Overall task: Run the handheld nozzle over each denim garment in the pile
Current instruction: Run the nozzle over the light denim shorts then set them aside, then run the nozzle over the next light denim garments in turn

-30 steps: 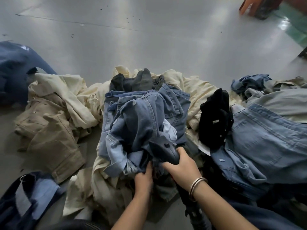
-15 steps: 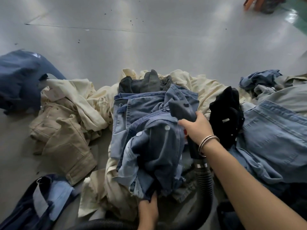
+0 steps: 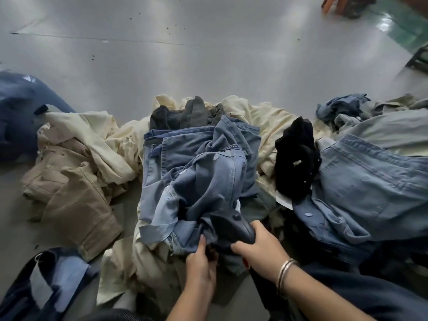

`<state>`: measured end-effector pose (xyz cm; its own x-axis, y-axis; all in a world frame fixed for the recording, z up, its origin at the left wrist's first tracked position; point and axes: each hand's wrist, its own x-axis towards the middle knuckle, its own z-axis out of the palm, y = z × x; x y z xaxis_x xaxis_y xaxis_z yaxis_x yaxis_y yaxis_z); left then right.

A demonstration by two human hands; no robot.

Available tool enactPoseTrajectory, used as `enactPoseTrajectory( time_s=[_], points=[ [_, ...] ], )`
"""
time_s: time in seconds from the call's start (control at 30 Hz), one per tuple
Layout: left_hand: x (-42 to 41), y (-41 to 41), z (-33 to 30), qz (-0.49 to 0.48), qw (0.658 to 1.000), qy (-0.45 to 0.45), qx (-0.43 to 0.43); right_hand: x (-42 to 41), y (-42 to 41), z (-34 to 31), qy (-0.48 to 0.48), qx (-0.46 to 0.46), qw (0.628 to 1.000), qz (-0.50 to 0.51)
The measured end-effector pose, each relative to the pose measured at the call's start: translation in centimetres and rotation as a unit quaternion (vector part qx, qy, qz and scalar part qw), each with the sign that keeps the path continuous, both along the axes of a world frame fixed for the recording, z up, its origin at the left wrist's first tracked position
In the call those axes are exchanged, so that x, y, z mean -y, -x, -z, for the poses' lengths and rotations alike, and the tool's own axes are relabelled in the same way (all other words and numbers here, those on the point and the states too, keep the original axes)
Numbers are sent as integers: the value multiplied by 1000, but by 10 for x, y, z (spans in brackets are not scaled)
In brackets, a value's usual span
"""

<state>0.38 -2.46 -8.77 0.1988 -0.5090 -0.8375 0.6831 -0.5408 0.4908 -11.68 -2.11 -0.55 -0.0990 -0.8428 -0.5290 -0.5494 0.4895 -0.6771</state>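
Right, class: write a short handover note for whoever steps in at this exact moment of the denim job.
Right hand grips the dark nozzle, pressed against the near edge of the blue denim garment on the middle pile. Left hand pinches that garment's hem. Another denim piece lies to the right. How much is done cannot be told; finish this garment, then do the others.

bare grey floor (image 3: 208, 72) lies open beyond; heaped clothes (image 3: 92, 158) crowd both sides.

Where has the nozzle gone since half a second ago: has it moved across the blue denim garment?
Yes. The nozzle, held by the right hand, has come back from the blue denim garment's far end, near the black garment, to its near edge.
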Motion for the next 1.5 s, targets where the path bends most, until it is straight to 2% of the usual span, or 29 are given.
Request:
enactPoseTrajectory(
  time_s=[0.27,0.33,0.47,0.53,0.6,0.63,0.67,0.7,0.77,0.8,0.83,0.9,0.97,1.0,1.07,1.1,1.13,1.23,1.3,1.33,1.4,1.43,1.5],
  points=[
    [-32,-21,0,92,989,-62,94,85,5,11,62,-29,992,106],
    [-38,-31,8,111,983,-85,116,105,12,8,92,-17,982,162],
    [-42,-35,6,61,986,-105,116,126,37,-22,201,40,943,263],
    [-30,-29,-7,28,986,-62,152,120,45,-39,260,87,922,272],
    [-9,-20,-24,-4,975,67,210,108,49,-49,286,122,918,246],
    [2,-17,-31,9,956,149,252,99,50,-50,284,132,922,230],
    [15,-13,-36,63,923,221,309,90,49,-48,273,139,927,215],
    [28,-10,-37,149,875,263,379,80,48,-44,258,139,935,202],
    [54,-7,-31,302,760,243,522,62,42,-31,218,120,952,181],
    [63,-7,-25,350,719,202,564,54,38,-24,197,114,959,169],
    [69,-8,-20,382,710,164,569,49,34,-19,177,116,965,154],
    [76,-13,-10,375,760,120,518,44,28,-14,155,134,971,127],
    [74,-13,-8,300,823,116,468,46,23,-20,168,155,968,101],
    [73,-8,-14,257,856,143,425,49,20,-27,182,168,965,87],
    [67,18,-39,200,914,245,253,56,18,-44,215,197,954,71],
    [64,36,-54,190,926,294,144,58,19,-54,236,201,948,67],
    [62,54,-70,190,925,322,62,58,22,-67,263,196,942,69],
    [71,108,-121,211,909,356,-53,52,51,-112,358,160,914,102],
    [81,143,-156,228,865,421,-148,44,85,-148,417,129,887,151],
    [85,161,-172,253,839,451,-167,42,103,-163,438,114,874,179],
    [93,192,-195,321,798,490,-142,44,137,-185,452,117,855,223],
    [96,206,-200,356,787,492,-107,47,151,-189,444,137,852,241],
    [100,217,-200,401,793,457,-25,53,171,-186,419,148,850,282]
  ],
)
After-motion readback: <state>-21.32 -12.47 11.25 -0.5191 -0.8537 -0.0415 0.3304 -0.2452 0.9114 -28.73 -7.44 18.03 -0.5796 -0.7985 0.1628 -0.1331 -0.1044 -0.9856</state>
